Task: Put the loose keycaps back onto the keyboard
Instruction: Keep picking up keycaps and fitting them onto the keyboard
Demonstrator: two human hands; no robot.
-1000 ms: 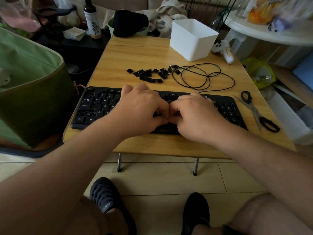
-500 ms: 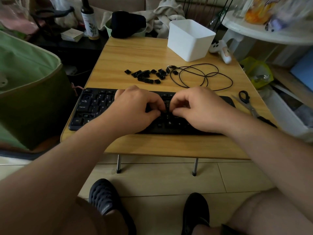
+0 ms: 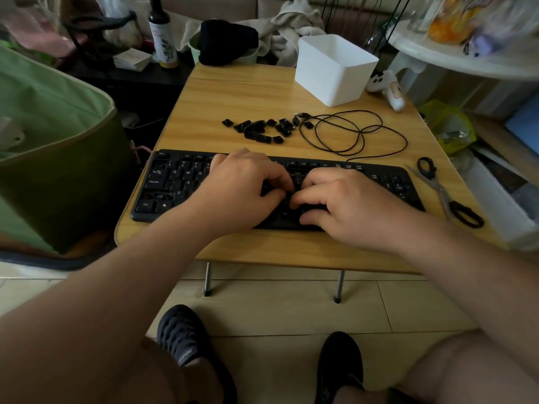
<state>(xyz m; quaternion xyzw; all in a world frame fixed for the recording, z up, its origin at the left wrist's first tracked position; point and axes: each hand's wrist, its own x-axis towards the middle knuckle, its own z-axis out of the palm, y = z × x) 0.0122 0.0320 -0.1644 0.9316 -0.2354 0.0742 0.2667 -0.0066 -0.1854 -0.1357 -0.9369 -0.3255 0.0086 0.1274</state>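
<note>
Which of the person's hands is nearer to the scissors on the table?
The right hand is nearer: the scissors lie just beyond it at the table's right edge. The left hand is over the keyboard's middle, farther away.

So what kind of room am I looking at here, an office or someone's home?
Most likely a lived-in home room, not an office: the keyboard sits on a low folding table over tiled floor, with rumpled cloth behind it and a green fabric bag beside it.

bare table (image 3: 221,97) behind keycaps (image 3: 264,129), cable (image 3: 350,132) right
</note>
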